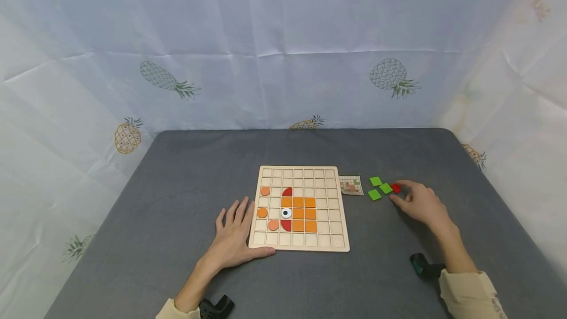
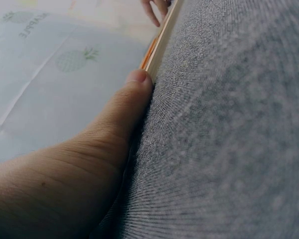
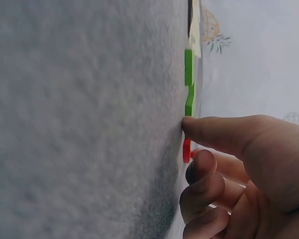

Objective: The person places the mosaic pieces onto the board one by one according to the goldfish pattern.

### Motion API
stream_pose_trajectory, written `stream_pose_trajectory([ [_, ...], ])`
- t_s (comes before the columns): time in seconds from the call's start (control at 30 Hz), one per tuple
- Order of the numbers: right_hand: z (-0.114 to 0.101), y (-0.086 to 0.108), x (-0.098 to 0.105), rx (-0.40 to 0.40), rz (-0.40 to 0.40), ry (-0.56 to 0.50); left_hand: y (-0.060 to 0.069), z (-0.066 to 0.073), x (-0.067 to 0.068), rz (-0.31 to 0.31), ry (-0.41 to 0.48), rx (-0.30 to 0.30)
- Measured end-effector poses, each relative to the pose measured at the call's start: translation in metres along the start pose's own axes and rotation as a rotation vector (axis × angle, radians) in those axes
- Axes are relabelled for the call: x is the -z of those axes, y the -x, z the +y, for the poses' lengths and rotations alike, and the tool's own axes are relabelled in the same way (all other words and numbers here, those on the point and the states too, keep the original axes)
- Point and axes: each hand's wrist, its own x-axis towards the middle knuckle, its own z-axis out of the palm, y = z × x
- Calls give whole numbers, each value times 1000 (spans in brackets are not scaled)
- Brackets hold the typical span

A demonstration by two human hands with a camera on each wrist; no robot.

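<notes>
A light wooden grid board [image 1: 327, 241] lies on the table with orange squares [image 1: 299, 213], dark red quarter-round pieces [image 1: 287, 192], orange discs [image 1: 262, 212] and an eye disc [image 1: 286, 212] in its cells. At its near left corner my left hand [image 1: 235, 240] rests, fingers spread along the left side, thumb [image 2: 137, 82] against the near edge. To the right, my right hand [image 1: 423, 204] reaches to a red tile [image 1: 396, 188]. Its index fingertip touches the tile; the thumb [image 3: 199, 127] stands apart from it. Several green square tiles [image 1: 374, 194] lie beside the red one.
A small printed pattern card [image 1: 351, 185] lies at the board's right side, partly under or against its edge. Black wrist devices [image 1: 425, 266] sit by both forearms. A white curtain with pineapple prints [image 1: 283, 63] hangs behind the grey table [image 1: 199, 161].
</notes>
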Motion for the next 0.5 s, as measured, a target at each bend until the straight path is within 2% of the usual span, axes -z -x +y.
stream_pose_trajectory([
  [0.3, 1, -3, 4, -26, -10, -3, -1, 1, 1, -4, 2, 3],
  [0.5, 0, -1, 8, -82, -31, 30, 0, 1, 1, 0, 0, 3],
])
